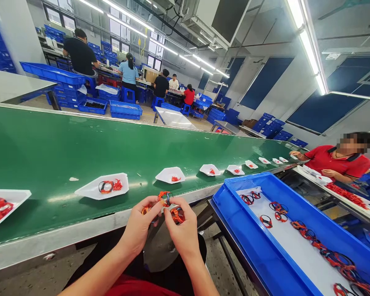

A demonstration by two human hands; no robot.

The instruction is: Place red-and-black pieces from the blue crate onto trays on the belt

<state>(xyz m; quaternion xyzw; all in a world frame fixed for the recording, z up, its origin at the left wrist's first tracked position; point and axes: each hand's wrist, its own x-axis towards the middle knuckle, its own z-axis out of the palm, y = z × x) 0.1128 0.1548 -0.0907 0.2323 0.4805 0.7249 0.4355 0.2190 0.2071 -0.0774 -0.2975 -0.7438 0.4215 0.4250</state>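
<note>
Head-worn camera looks forward and down at left hand (138,224) and right hand (180,228).

A green conveyor belt (49,156) holds white trays (89,186) — a blue crate (265,255) alongside.

Conveyor belt (64,152) — green; crate (253,255) — blue; cord loops (165,198) — red-black.

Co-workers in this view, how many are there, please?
6: far off, one in black, one in blue, one in black, one in white, one in red; at right, one in red. More may be hidden.
</note>
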